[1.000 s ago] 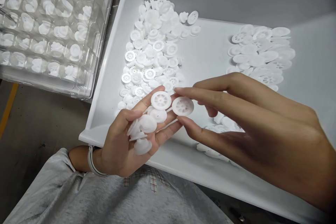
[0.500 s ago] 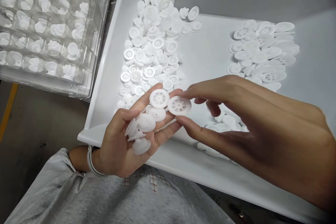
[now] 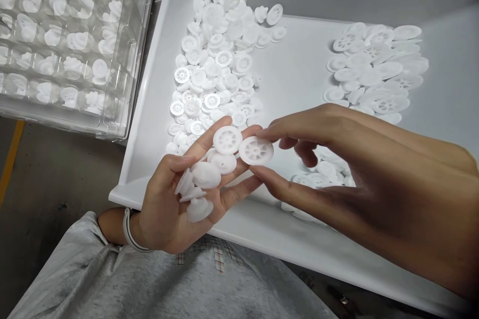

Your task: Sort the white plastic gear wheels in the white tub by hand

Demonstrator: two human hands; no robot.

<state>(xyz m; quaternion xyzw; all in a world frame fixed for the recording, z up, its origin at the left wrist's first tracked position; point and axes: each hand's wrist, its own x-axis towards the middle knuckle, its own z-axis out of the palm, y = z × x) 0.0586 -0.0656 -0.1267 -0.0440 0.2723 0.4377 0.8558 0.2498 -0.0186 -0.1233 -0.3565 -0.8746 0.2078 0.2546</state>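
Note:
Palm up, my left hand (image 3: pixel 175 209) cradles several white plastic wheels (image 3: pixel 206 175), its thumb and fingers curved around them. The uppermost of these, a spoked wheel (image 3: pixel 227 139), faces up near the fingertips. My right hand (image 3: pixel 355 169) pinches another spoked white wheel (image 3: pixel 256 150) by its edge between thumb and index finger. That wheel is right beside the left fingertips and the uppermost wheel; whether they touch I cannot tell. Both hands are above the front part of a white tray (image 3: pixel 295 79).
Inside the tray, a heap of small white wheels (image 3: pixel 213 65) lies left, a pile of larger ones (image 3: pixel 377 67) right, and a third pile (image 3: pixel 325 172) is partly behind my right hand. A clear compartment tray (image 3: pixel 112 122) with white parts stands at the upper left.
My right hand has moved slightly left, bringing its pinched wheel closer to the wheels in my left hand. The view has shifted a little.

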